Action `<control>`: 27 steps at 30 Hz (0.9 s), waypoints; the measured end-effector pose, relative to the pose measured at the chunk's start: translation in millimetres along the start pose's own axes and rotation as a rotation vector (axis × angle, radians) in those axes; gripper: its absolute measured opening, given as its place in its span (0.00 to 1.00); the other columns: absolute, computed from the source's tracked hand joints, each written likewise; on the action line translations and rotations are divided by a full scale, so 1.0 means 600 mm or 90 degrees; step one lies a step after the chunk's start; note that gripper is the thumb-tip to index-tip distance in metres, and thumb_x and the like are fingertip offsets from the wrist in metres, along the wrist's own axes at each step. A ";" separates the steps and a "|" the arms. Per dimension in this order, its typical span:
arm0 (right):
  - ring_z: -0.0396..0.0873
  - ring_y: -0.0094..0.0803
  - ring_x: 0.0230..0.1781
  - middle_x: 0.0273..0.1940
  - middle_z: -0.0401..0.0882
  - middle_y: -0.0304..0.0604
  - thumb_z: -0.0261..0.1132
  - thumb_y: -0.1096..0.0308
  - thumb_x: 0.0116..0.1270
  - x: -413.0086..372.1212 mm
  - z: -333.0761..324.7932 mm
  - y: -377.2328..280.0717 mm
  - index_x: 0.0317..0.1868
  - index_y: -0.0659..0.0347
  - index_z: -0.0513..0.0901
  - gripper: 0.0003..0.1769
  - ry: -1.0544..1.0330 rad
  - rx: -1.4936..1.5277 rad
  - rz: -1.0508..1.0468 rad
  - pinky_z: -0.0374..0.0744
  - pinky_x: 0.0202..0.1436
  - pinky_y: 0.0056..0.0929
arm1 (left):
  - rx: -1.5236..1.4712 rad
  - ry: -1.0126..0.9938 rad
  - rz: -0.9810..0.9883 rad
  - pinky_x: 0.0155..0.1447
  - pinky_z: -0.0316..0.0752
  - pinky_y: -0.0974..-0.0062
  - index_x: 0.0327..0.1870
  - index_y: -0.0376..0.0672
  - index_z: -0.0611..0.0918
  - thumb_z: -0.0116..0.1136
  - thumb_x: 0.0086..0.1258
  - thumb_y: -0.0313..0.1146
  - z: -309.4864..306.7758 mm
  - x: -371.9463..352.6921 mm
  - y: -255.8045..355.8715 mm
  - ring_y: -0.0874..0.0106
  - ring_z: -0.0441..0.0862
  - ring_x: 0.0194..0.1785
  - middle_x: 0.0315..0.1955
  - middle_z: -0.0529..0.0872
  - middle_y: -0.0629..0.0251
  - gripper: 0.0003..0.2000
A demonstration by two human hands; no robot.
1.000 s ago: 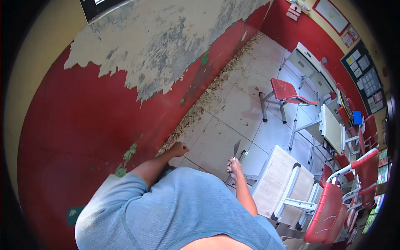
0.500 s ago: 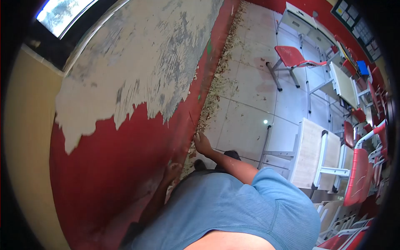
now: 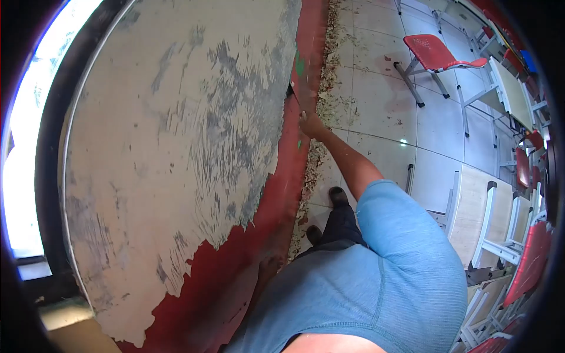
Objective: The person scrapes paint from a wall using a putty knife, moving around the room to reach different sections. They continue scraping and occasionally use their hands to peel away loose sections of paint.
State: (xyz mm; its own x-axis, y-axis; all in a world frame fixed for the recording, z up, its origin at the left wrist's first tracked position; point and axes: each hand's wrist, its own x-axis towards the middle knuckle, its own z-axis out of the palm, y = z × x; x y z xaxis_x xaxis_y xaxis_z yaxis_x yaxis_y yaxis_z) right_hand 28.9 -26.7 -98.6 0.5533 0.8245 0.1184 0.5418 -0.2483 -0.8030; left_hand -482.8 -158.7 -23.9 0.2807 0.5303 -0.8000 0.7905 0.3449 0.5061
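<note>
My right hand (image 3: 310,126) is closed around a thin scraper (image 3: 291,91), mostly hidden by the fingers. Its dark tip touches the wall where the remaining red paint (image 3: 288,138) meets the stripped, pale grey patch (image 3: 218,117). Lower down, my left hand (image 3: 271,265) is beside the red part of the wall; it is dark and blurred, so its fingers cannot be made out. Small green spots show in the red strip near my right hand.
Paint flakes (image 3: 329,100) lie along the wall's foot on the tiled floor (image 3: 379,100). A red chair (image 3: 429,52) and several desks (image 3: 479,217) stand to the right. Dark shoes (image 3: 338,196) are on the floor below me. A bright window (image 3: 35,117) is at the left.
The view has shifted, showing more stripped wall and window. My right hand has moved up along the red strip with the scraper. My left hand now appears lower and more blurred.
</note>
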 end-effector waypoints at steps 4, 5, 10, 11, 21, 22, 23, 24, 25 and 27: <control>0.78 0.48 0.34 0.33 0.76 0.59 0.51 0.53 0.64 -0.090 -0.040 -0.082 0.47 0.64 0.71 0.22 0.111 0.190 0.063 0.72 0.36 0.48 | 0.058 0.029 0.193 0.39 0.73 0.76 0.37 0.33 0.81 0.51 0.64 0.40 0.017 0.062 0.050 0.74 0.79 0.32 0.29 0.83 0.62 0.16; 0.76 0.56 0.38 0.37 0.75 0.63 0.50 0.56 0.64 -0.128 -0.002 -0.064 0.51 0.62 0.67 0.21 -0.068 0.117 0.212 0.71 0.39 0.49 | 0.049 0.027 0.227 0.40 0.73 0.75 0.37 0.33 0.81 0.51 0.64 0.40 0.022 0.055 0.089 0.74 0.79 0.33 0.29 0.82 0.62 0.16; 0.75 0.55 0.39 0.37 0.75 0.63 0.51 0.66 0.59 -0.120 0.084 -0.078 0.44 0.65 0.74 0.15 -0.036 -0.140 0.000 0.72 0.41 0.48 | 0.052 0.001 0.245 0.44 0.72 0.76 0.39 0.33 0.80 0.53 0.64 0.39 0.015 0.037 0.175 0.76 0.78 0.37 0.31 0.82 0.62 0.15; 0.76 0.53 0.39 0.36 0.76 0.62 0.53 0.65 0.59 -0.067 0.124 -0.024 0.41 0.62 0.77 0.13 -0.027 -0.264 -0.053 0.73 0.40 0.45 | 0.070 0.004 0.250 0.44 0.72 0.75 0.39 0.33 0.80 0.53 0.64 0.39 0.016 0.035 0.175 0.76 0.78 0.37 0.32 0.82 0.61 0.15; 0.70 0.47 0.55 0.56 0.68 0.57 0.56 0.60 0.58 -0.053 -0.259 -0.011 0.61 0.65 0.59 0.33 -0.097 -0.299 0.311 0.70 0.55 0.41 | 0.145 -0.018 0.322 0.42 0.72 0.75 0.40 0.36 0.78 0.52 0.65 0.40 0.000 0.042 0.150 0.74 0.78 0.36 0.32 0.81 0.62 0.14; 0.70 0.52 0.53 0.53 0.69 0.60 0.57 0.62 0.56 -0.111 -0.216 0.036 0.59 0.67 0.61 0.32 0.031 -0.191 0.260 0.69 0.56 0.42 | 0.144 -0.025 0.322 0.42 0.72 0.75 0.41 0.37 0.78 0.52 0.65 0.40 0.001 0.046 0.143 0.74 0.78 0.36 0.32 0.81 0.62 0.14; 0.71 0.52 0.52 0.52 0.70 0.59 0.57 0.64 0.55 -0.176 -0.172 0.088 0.58 0.69 0.61 0.31 -0.053 -0.236 0.184 0.69 0.56 0.44 | 0.143 -0.033 0.325 0.42 0.72 0.75 0.41 0.37 0.78 0.52 0.65 0.40 0.000 0.049 0.139 0.74 0.77 0.36 0.32 0.81 0.62 0.14; 0.72 0.51 0.50 0.50 0.72 0.60 0.58 0.63 0.54 -0.282 -0.149 0.053 0.55 0.70 0.64 0.29 -0.059 -0.232 0.252 0.70 0.54 0.44 | 0.146 -0.043 0.327 0.42 0.72 0.75 0.41 0.37 0.78 0.52 0.65 0.40 0.003 0.052 0.130 0.74 0.77 0.36 0.32 0.81 0.62 0.14; 0.72 0.49 0.51 0.51 0.72 0.57 0.59 0.62 0.54 -0.359 -0.099 0.085 0.54 0.68 0.67 0.28 -0.307 -0.319 0.295 0.70 0.54 0.43 | 0.143 -0.052 0.328 0.41 0.72 0.75 0.41 0.37 0.78 0.52 0.65 0.40 0.004 0.050 0.131 0.74 0.77 0.36 0.32 0.81 0.62 0.14; 0.71 0.47 0.53 0.53 0.72 0.52 0.58 0.58 0.55 -0.501 -0.119 -0.050 0.53 0.61 0.71 0.26 -0.519 -0.314 0.268 0.69 0.57 0.40 | 0.156 -0.076 0.339 0.41 0.72 0.75 0.41 0.38 0.78 0.52 0.65 0.41 0.010 0.064 0.109 0.74 0.77 0.36 0.33 0.81 0.62 0.14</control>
State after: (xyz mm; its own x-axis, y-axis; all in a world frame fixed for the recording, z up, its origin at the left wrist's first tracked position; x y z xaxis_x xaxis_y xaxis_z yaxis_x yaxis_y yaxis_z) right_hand -108.3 -303.4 -68.2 0.2619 0.6706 -0.6941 0.7035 -0.6250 -0.3384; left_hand -416.8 -120.6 -23.4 0.7211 0.4860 -0.4938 0.6226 -0.1418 0.7696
